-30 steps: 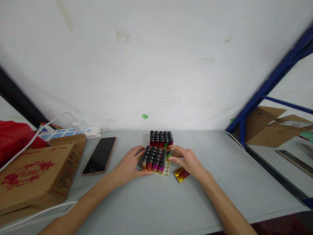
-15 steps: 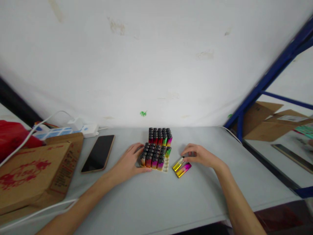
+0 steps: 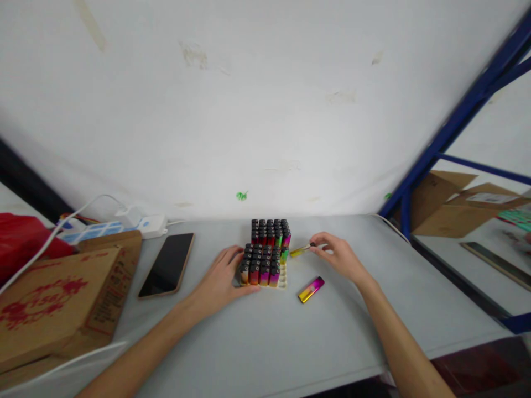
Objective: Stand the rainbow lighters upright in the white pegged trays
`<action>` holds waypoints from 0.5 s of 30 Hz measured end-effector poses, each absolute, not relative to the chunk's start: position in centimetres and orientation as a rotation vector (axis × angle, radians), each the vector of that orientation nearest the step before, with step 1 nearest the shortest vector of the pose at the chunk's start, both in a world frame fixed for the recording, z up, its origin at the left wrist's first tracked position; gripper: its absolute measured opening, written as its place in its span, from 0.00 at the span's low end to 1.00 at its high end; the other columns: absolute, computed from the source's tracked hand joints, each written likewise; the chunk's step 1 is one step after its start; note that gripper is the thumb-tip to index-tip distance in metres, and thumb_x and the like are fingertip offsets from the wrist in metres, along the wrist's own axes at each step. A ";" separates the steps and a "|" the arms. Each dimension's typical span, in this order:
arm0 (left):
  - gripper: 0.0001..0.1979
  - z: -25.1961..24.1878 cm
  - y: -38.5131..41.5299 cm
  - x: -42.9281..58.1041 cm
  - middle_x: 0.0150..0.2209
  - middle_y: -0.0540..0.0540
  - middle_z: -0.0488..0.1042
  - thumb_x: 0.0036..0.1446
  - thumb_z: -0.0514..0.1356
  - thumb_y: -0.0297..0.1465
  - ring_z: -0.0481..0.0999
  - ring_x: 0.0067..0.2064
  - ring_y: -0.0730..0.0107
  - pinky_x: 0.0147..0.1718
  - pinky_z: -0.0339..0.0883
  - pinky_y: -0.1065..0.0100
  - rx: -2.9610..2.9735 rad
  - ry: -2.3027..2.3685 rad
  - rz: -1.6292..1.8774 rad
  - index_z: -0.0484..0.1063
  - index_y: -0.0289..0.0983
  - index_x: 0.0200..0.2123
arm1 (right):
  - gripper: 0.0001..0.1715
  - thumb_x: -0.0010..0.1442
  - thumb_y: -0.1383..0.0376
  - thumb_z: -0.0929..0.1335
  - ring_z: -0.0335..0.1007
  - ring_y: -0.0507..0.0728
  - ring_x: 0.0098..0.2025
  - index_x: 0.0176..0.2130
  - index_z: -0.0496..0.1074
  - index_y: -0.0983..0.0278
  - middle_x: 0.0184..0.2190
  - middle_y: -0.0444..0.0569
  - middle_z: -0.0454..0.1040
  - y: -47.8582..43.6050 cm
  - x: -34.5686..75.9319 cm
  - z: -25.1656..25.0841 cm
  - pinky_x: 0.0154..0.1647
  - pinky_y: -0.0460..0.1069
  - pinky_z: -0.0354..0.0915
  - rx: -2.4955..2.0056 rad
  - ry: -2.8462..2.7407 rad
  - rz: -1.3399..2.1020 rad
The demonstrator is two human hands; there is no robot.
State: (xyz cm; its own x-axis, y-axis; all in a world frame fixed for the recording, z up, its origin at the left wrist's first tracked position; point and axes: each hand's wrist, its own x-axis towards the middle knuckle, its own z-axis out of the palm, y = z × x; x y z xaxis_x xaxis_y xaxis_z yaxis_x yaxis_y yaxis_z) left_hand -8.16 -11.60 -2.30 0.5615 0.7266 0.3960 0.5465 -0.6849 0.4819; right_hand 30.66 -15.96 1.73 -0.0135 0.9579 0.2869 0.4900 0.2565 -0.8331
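Observation:
Several upright lighters with black tops and shiny coloured bodies fill most of a pale tray. Its right-hand column shows bare sockets at the front, with one green-yellow lighter behind them. My left hand grips the tray from the left, thumb along the front edge and fingers by the left side. Right of the tray, my right hand pinches a yellow lighter by its black end, its body pointing left toward the tray. A purple-and-yellow lighter lies on the table below that hand.
Behind the tray stands a second block of upright lighters. To the left are a phone, a cardboard box and a white power strip with cables. A blue metal frame and an opened carton are at the right.
My right hand has lifted the yellow lighter off the table and carried it back and left, near the tray. The purple-and-yellow lighter stays lying; my left hand remains at the tray.

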 end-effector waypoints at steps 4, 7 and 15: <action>0.38 -2.3 -11.7 -8.3 0.66 0.34 0.80 0.59 0.78 0.57 0.79 0.69 0.33 0.72 0.75 0.38 2.515 1.042 0.857 0.80 0.42 0.64 | 0.32 0.58 0.39 0.82 0.83 0.65 0.50 0.49 0.86 0.59 0.48 0.54 0.87 -15.3 29.6 1.6 0.52 0.59 0.78 -1.298 -1.315 0.678; 0.37 -2.3 -11.7 -8.3 0.65 0.34 0.81 0.59 0.78 0.57 0.80 0.68 0.34 0.71 0.76 0.38 2.533 1.034 0.870 0.80 0.42 0.63 | 0.37 0.55 0.32 0.82 0.82 0.64 0.47 0.45 0.85 0.58 0.46 0.53 0.86 -15.3 28.4 1.6 0.48 0.57 0.79 -1.206 -1.082 0.817; 0.39 -2.4 -11.4 -8.2 0.66 0.34 0.81 0.59 0.77 0.59 0.80 0.68 0.35 0.71 0.76 0.39 2.541 1.046 0.846 0.80 0.42 0.64 | 0.35 0.64 0.32 0.78 0.60 0.50 0.21 0.47 0.70 0.54 0.28 0.36 0.72 -16.4 25.6 2.0 0.24 0.47 0.68 -1.020 -1.145 1.241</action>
State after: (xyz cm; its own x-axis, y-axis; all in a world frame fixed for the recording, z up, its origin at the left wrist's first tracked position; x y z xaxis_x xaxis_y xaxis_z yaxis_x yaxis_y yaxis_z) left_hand -8.22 -11.43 -2.41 0.5699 0.7093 0.4148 0.5542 -0.7045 0.4432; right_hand 25.55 -16.37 1.97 -0.0192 0.9965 0.0816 -0.1613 0.0775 -0.9839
